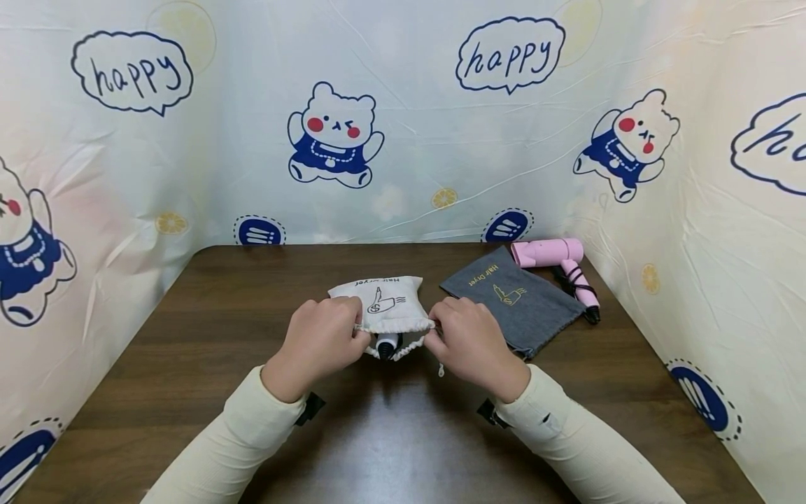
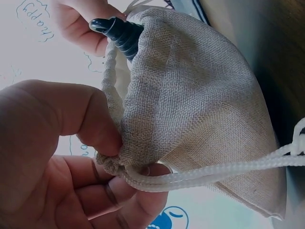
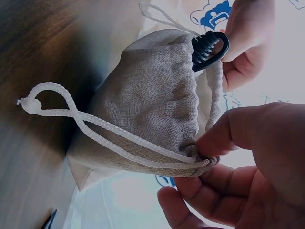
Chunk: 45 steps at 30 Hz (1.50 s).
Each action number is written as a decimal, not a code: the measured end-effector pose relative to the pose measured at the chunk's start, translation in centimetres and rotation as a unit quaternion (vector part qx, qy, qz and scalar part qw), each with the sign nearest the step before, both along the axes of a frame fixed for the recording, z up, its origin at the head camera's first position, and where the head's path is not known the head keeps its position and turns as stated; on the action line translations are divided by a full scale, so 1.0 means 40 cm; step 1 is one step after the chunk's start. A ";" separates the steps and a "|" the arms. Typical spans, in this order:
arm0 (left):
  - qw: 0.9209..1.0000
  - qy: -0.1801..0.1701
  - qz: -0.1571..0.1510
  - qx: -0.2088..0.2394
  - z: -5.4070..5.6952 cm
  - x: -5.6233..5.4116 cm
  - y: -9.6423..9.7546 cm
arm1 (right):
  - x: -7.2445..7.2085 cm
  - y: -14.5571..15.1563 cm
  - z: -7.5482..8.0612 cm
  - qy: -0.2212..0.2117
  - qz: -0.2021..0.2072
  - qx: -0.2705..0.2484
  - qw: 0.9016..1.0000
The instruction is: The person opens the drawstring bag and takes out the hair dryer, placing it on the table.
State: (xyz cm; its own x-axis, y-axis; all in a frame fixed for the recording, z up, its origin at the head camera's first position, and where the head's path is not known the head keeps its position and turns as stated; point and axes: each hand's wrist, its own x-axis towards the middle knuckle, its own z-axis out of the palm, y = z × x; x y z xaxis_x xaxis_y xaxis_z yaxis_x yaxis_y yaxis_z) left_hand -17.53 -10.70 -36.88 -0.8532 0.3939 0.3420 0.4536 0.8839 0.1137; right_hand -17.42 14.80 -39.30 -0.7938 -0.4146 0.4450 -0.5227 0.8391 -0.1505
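Between my hands is a white drawstring pouch with a hair dryer drawing on it, its gathered mouth facing me. My left hand pinches one corner of the mouth, thumb against fingers, as the left wrist view shows. The opposite corner is pinched by my right hand. Out of the parted mouth pokes a white handle end with a black ribbed cord sleeve; the rest is hidden in the pouch. White drawstring cords hang from both corners, knotted at the end.
To the right lies a grey drawstring pouch printed with a hair dryer drawing. Beyond it, near the table's right edge, is a pink hair dryer with its black cord wound about the handle. A printed curtain stands behind the brown table.
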 end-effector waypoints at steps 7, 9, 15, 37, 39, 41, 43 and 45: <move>1.000 -0.009 0.007 -0.005 0.000 -0.002 -0.002 | -0.001 0.000 0.001 -0.006 -0.007 0.007 1.000; 1.000 -0.012 0.008 -0.005 -0.001 -0.003 -0.003 | -0.001 0.000 0.001 -0.008 -0.009 0.009 1.000; 1.000 -0.011 0.012 -0.006 -0.001 -0.004 -0.005 | -0.002 0.000 0.002 -0.011 -0.010 0.013 1.000; 1.000 0.005 0.015 -0.016 -0.005 -0.004 -0.008 | -0.003 0.000 0.007 -0.051 -0.025 0.003 0.998; 1.000 0.006 0.015 -0.018 -0.005 -0.005 -0.008 | -0.001 0.000 0.009 -0.056 -0.029 0.001 0.998; 1.000 0.007 0.015 -0.019 -0.005 -0.005 -0.008 | -0.001 0.000 0.010 -0.059 -0.031 0.000 0.998; 1.000 0.005 0.016 -0.020 -0.004 -0.005 -0.008 | 0.000 0.000 0.010 -0.062 -0.033 0.000 0.998; 1.000 0.001 0.016 -0.021 -0.004 -0.005 -0.008 | 0.000 0.000 0.010 -0.065 -0.035 -0.001 0.997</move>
State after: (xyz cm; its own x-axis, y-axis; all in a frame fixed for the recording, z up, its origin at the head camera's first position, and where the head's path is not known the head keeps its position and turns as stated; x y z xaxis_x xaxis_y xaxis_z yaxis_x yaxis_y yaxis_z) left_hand -17.74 -11.03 -37.03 -0.8648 0.3801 0.3281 0.4249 0.9021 0.0748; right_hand -17.41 14.81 -38.89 -0.8715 -0.3563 0.3369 -0.4394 0.8723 -0.2143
